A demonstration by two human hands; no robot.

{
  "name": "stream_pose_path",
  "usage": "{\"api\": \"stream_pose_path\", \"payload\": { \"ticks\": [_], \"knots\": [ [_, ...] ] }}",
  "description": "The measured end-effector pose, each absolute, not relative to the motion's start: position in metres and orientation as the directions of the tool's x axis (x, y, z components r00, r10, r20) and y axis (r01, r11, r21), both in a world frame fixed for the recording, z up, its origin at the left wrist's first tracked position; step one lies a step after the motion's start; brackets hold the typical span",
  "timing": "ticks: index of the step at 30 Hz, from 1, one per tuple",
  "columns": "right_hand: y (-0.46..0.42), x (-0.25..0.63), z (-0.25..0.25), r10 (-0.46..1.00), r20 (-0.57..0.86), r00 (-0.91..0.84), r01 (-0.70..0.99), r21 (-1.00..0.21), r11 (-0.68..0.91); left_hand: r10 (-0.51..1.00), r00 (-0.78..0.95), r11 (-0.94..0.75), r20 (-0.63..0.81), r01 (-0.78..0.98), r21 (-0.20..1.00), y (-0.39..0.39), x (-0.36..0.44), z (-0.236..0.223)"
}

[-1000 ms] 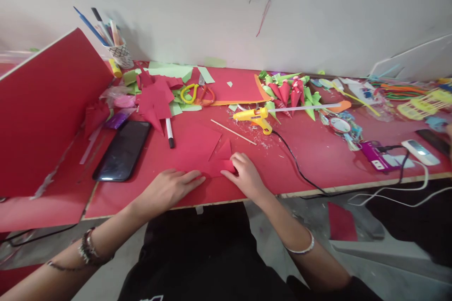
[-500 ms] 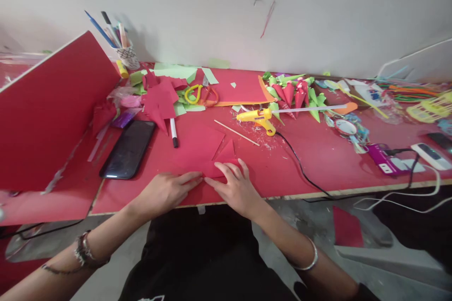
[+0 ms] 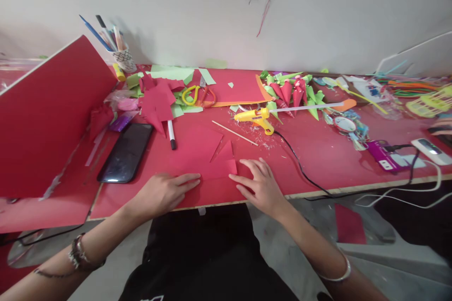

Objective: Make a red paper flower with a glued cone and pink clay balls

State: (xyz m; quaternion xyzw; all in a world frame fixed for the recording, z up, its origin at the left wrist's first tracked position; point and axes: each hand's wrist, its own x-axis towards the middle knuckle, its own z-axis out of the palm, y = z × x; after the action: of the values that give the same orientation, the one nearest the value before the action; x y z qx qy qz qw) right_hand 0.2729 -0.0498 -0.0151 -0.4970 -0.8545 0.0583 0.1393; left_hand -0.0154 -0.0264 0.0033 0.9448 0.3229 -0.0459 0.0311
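A red paper sheet (image 3: 215,168) with a folded lower strip and a pointed flap lies near the front edge of the red table. My left hand (image 3: 165,190) has its fingers together, fingertips pressing the paper's lower left fold. To the right of the paper, my right hand (image 3: 257,182) is open with fingers spread, its index fingertip close to the paper's lower corner. Whether that fingertip touches the paper is hard to tell. A thin wooden stick (image 3: 235,132) and a white marker with a black cap (image 3: 171,134) lie beyond the paper.
A yellow glue gun (image 3: 252,115) with a black cord lies behind the stick. Scissors (image 3: 199,96), paper scraps and red-green paper cones (image 3: 291,91) line the back. A phone (image 3: 126,153) and a red board (image 3: 52,117) are left. Another person's hand (image 3: 443,124) shows at the right edge.
My right hand has slid right, off the folded strip, and its fingers have spread. My left hand stays at the fold. The view has shifted slightly.
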Motion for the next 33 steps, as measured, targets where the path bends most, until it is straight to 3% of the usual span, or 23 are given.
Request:
{"api": "stream_pose_path", "payload": {
  "ticks": [9,15,18,22,25,29,33],
  "knots": [
    [-0.049,0.292,-0.016,0.875,0.212,-0.435,0.842,-0.249,0.479,0.618,0.780,-0.776,-0.096,0.625,0.079,-0.028,-0.018,-0.002],
    [-0.029,0.281,-0.005,0.889,0.310,-0.338,0.819,-0.367,0.440,0.607,0.791,-0.788,-0.077,0.612,0.071,-0.030,-0.016,0.002],
    [-0.018,0.267,0.001,0.858,0.190,-0.478,0.765,-0.390,0.513,0.601,0.797,-0.797,-0.058,0.603,0.030,-0.032,-0.012,0.004],
    [-0.008,0.251,0.006,0.803,0.005,-0.596,0.763,-0.307,0.569,0.579,0.815,-0.815,-0.007,0.579,-0.038,-0.030,-0.007,0.008],
    [-0.004,0.248,0.012,0.763,-0.032,-0.645,0.733,-0.306,0.607,0.619,0.778,-0.783,0.111,0.622,0.005,-0.027,-0.003,0.016],
    [0.000,0.250,0.023,0.772,0.031,-0.634,0.720,-0.340,0.605,0.691,0.662,-0.714,0.289,0.687,0.132,-0.021,0.004,0.027],
    [0.009,0.252,0.027,0.805,0.136,-0.577,0.745,-0.315,0.587,0.698,0.668,-0.707,0.259,0.700,0.099,-0.018,0.024,0.030]
  ]
}}
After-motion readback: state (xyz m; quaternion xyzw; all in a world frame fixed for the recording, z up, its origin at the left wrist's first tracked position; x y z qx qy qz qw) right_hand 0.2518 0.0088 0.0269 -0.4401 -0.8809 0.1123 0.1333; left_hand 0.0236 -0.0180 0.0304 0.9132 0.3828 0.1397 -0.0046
